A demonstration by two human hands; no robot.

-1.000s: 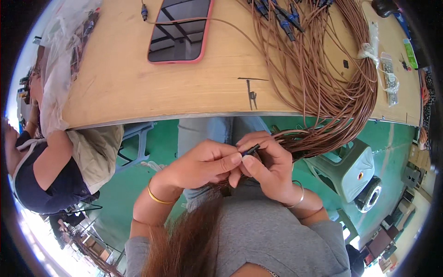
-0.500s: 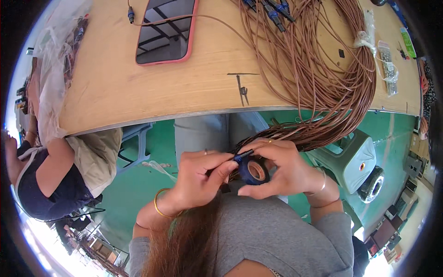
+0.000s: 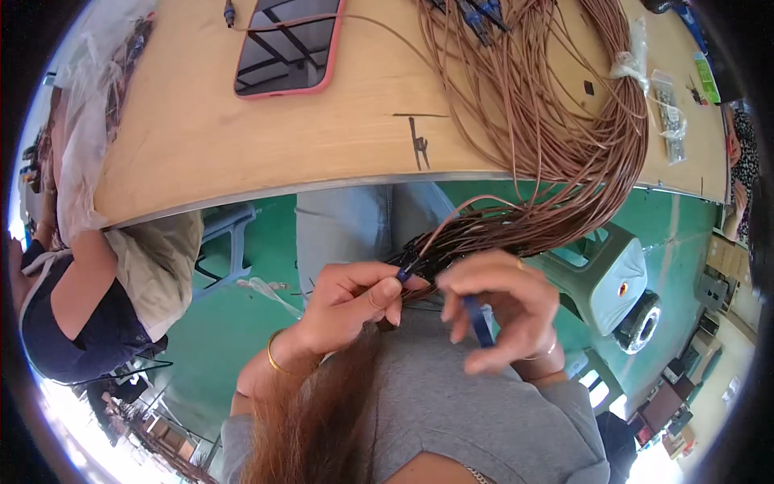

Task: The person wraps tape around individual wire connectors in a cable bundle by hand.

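Cables (image 3: 601, 165): bunched, 2 o'clock of L grip (image 3: 351, 302); leave slack.
R grip (image 3: 516, 302): blurred, curled round tape (image 3: 479, 321); even tension.
L grip: pinching plug (image 3: 404, 274); hold steady.
Tape: blue, 4 o'clock of plug; feed flat.
Plug: in L grip, don't twist.

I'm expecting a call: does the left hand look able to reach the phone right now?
Probably not freely: the left hand is pinching a small blue piece. Otherwise the way seems open, with just a thin brown cable across the phone.
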